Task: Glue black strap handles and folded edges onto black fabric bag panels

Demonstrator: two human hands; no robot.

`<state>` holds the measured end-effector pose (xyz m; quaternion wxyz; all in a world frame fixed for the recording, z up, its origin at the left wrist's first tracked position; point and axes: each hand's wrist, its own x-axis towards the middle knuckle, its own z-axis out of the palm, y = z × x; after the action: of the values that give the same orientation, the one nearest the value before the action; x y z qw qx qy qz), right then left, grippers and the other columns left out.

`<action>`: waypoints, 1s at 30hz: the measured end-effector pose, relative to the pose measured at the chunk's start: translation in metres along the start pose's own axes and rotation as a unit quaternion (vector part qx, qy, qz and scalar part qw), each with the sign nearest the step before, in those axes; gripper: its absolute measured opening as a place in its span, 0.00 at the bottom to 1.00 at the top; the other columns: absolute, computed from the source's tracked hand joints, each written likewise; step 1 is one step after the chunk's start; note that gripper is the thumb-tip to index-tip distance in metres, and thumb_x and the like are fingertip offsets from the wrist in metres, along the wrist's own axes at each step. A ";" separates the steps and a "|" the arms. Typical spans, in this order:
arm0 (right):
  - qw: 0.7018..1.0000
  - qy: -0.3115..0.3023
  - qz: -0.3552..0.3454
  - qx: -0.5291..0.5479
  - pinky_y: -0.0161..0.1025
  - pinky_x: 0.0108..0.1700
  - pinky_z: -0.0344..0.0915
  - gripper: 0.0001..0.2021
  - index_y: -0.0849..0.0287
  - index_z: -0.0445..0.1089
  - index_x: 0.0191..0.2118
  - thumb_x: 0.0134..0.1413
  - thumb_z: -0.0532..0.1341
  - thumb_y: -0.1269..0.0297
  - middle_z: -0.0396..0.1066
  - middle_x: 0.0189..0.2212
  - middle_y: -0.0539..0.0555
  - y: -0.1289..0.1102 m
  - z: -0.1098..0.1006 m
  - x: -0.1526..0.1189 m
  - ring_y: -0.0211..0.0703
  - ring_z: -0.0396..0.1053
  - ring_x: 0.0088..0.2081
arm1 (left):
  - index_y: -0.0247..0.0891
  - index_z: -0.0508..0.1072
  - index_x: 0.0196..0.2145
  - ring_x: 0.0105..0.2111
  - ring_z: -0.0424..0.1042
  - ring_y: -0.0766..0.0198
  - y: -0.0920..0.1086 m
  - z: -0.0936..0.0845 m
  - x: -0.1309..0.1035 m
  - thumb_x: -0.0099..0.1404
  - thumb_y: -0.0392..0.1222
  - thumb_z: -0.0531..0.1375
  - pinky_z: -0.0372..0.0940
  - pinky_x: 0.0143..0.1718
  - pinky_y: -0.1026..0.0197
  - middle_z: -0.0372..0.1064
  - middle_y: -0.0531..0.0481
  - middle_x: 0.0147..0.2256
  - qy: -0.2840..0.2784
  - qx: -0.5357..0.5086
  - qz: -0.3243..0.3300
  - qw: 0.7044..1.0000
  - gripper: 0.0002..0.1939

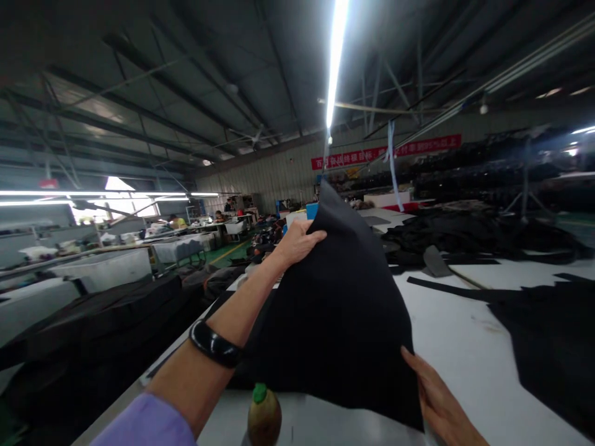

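Note:
A dark fabric panel (344, 310) is held up in front of me over the white table, its top corner pointing upward. My left hand (297, 243) pinches its left edge near the top, thumb on the near side. Lower down, my right hand (430, 384) grips the right edge, with the thumb in front and the other fingers partly hidden behind the cloth. A black bangle (214, 344) circles my left forearm, below a lilac sleeve. Near the table's front edge stands a brownish rounded object with a green top (264, 414), just under the panel's lower edge.
On the white table (458, 328) lie more dark fabric pieces (553, 347) at right and a dark heap (469, 232) farther back. Dark cloth stacks (102, 322) fill the left side. People sit at distant worktables. A tube light (335, 62) hangs overhead.

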<state>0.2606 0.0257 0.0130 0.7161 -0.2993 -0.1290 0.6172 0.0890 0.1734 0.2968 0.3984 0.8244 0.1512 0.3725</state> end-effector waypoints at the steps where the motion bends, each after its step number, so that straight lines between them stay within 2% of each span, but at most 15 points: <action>1: 1.000 -0.005 -0.013 -0.002 0.50 0.52 0.64 0.16 0.63 0.74 0.39 0.43 0.68 0.60 0.75 0.40 0.61 -0.002 -0.002 0.000 0.58 0.71 0.44 | 0.35 0.73 0.28 0.26 0.70 0.63 -0.003 -0.002 -0.002 0.50 0.40 0.61 0.64 0.28 0.63 0.72 0.52 0.27 0.006 -0.005 0.000 1.000 0.07; 4: 0.999 0.007 -0.048 -0.015 0.51 0.50 0.66 0.18 0.65 0.74 0.39 0.43 0.68 0.58 0.75 0.38 0.63 -0.010 -0.009 0.004 0.59 0.72 0.42 | 0.34 0.74 0.29 0.25 0.70 0.62 -0.011 -0.007 -0.007 0.50 0.42 0.63 0.65 0.29 0.62 0.73 0.51 0.27 0.024 -0.031 -0.003 0.999 0.10; 8: 0.993 0.077 -0.080 -0.037 0.50 0.47 0.68 0.18 0.65 0.73 0.38 0.39 0.70 0.60 0.76 0.35 0.62 -0.028 -0.011 0.006 0.59 0.73 0.40 | 0.34 0.74 0.31 0.24 0.71 0.62 -0.023 -0.012 -0.011 0.49 0.42 0.64 0.66 0.28 0.61 0.74 0.49 0.27 0.064 -0.075 -0.032 0.995 0.12; 12: 0.982 0.136 -0.086 -0.093 0.46 0.42 0.72 0.17 0.65 0.72 0.38 0.38 0.70 0.68 0.77 0.33 0.61 -0.054 0.011 0.001 0.55 0.75 0.36 | 0.35 0.73 0.28 0.22 0.70 0.65 -0.034 -0.022 -0.013 0.48 0.40 0.64 0.65 0.26 0.64 0.73 0.50 0.24 0.131 -0.115 -0.067 0.982 0.09; 16: 0.958 0.192 -0.098 -0.189 0.43 0.32 0.73 0.10 0.63 0.72 0.36 0.43 0.66 0.69 0.77 0.30 0.62 -0.080 0.036 0.008 0.54 0.75 0.30 | 0.35 0.73 0.29 0.22 0.70 0.66 -0.045 -0.040 -0.016 0.47 0.37 0.65 0.66 0.27 0.64 0.73 0.52 0.24 0.193 -0.143 -0.086 0.967 0.09; 22: 0.954 0.172 -0.078 -0.231 0.44 0.32 0.71 0.07 0.64 0.73 0.34 0.47 0.65 0.69 0.76 0.29 0.62 -0.098 0.056 0.024 0.53 0.74 0.27 | 0.34 0.72 0.29 0.23 0.70 0.67 -0.058 -0.057 -0.025 0.52 0.34 0.63 0.67 0.30 0.63 0.72 0.54 0.23 0.248 -0.162 -0.114 0.948 0.04; 26: 0.955 0.170 -0.039 -0.238 0.47 0.35 0.69 0.08 0.66 0.73 0.34 0.51 0.63 0.66 0.76 0.29 0.64 -0.114 0.069 0.021 0.52 0.74 0.27 | 0.32 0.70 0.31 0.23 0.69 0.69 -0.054 -0.059 -0.018 0.61 0.36 0.59 0.67 0.29 0.62 0.69 0.55 0.25 0.245 -0.161 -0.156 0.943 0.04; 29: 0.947 0.201 -0.012 -0.252 0.47 0.33 0.69 0.10 0.68 0.74 0.32 0.55 0.59 0.65 0.76 0.26 0.65 -0.137 0.075 0.012 0.51 0.74 0.26 | 0.32 0.70 0.33 0.26 0.69 0.68 -0.041 -0.055 -0.002 0.63 0.38 0.59 0.67 0.31 0.61 0.68 0.53 0.28 0.240 -0.162 -0.188 0.938 0.05; 30: 0.941 0.218 -0.029 -0.259 0.46 0.31 0.68 0.10 0.67 0.74 0.31 0.56 0.58 0.67 0.75 0.25 0.65 -0.145 0.075 0.009 0.49 0.73 0.23 | 0.32 0.70 0.33 0.28 0.69 0.67 -0.035 -0.053 0.005 0.63 0.38 0.59 0.67 0.32 0.60 0.69 0.52 0.29 0.239 -0.164 -0.194 0.937 0.06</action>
<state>0.3381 0.0458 0.1559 0.6416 -0.5979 -0.1341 0.4614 0.0549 0.2274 0.2934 0.5450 0.5887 0.3356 0.4937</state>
